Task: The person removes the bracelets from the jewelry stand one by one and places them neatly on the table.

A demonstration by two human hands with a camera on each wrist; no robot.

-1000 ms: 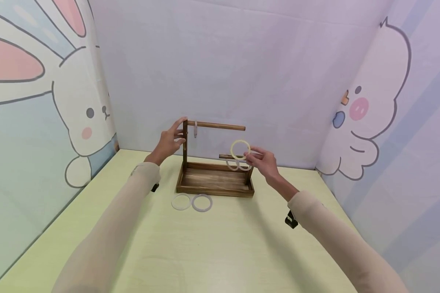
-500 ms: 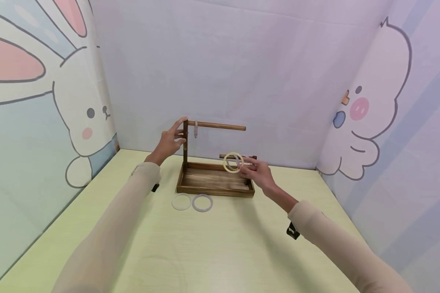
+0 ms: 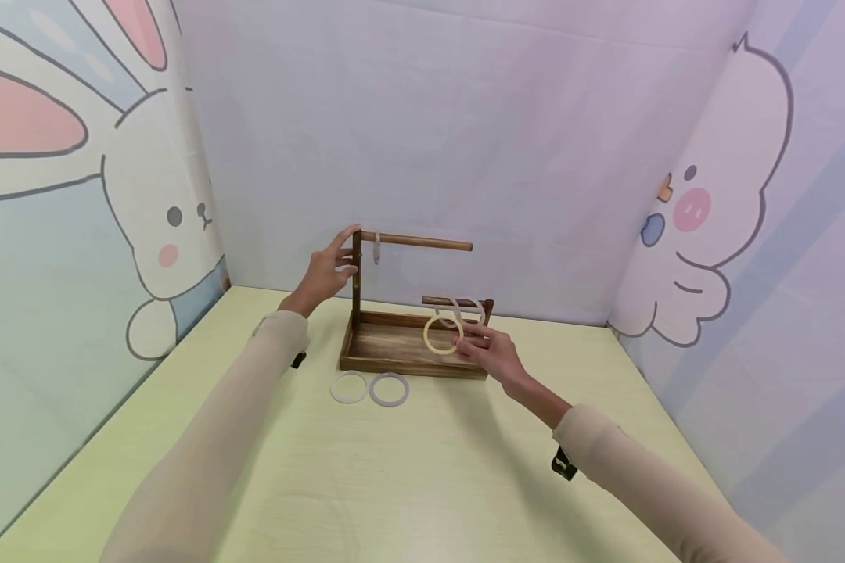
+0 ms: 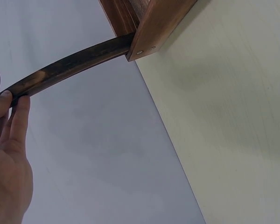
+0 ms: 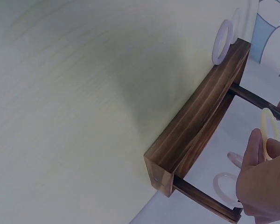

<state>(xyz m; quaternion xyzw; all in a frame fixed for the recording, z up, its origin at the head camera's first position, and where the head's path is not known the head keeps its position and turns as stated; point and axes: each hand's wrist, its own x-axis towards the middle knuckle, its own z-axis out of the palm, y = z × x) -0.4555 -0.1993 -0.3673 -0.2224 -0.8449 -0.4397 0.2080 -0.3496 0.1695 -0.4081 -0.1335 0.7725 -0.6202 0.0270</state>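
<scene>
My right hand (image 3: 494,356) pinches a yellow bangle (image 3: 426,335) by its right side. The bangle is held upright in front of the lower bar (image 3: 431,300) of a wooden bangle stand (image 3: 413,366), overlapping its tray in the head view. Two pale bangles, one of them a clear whitish bangle (image 3: 480,308), hang on that bar. At the stand's left, my left hand (image 3: 322,272) grips the tall post (image 4: 70,63) near its top, thumb and fingers on opposite sides. A pale bangle (image 3: 376,250) hangs on the upper bar (image 3: 422,242), close to the post.
Flat on the table (image 3: 380,485), before the stand, lie a white bangle (image 3: 348,402) and a lavender bangle (image 3: 390,404) side by side. A pale cloth wall (image 3: 507,156) rises close behind the stand, and printed walls flank the table.
My right hand has lowered the yellow bangle and brought it slightly left, from above the lower bar to below it in the head view. The left hand stays on the post.
</scene>
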